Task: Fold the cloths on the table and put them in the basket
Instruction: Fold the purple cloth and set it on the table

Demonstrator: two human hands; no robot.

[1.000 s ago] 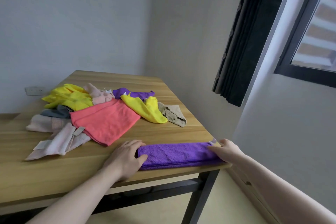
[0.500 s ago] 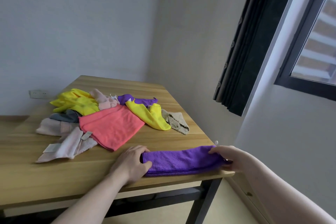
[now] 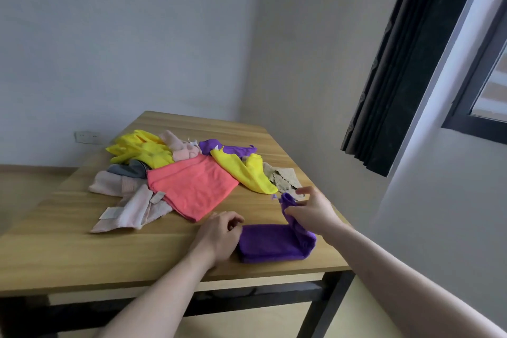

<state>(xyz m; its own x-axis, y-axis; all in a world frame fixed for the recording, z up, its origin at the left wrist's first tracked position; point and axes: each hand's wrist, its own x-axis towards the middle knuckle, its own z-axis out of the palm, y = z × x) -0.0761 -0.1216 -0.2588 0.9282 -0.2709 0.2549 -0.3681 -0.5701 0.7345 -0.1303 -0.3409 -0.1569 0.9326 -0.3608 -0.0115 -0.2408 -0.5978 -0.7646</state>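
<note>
Right hand pinches the raised end of the purple cloth between thumb and fingers, holding that end up over the rest of the strip. Left hand lies loosely curled on the surface, pressing the cloth's other end flat near the front edge. I note a heap of unfolded cloths behind it: a coral cloth, yellow cloths, pink cloths, a beige cloth. I see no basket from this view.
</note>
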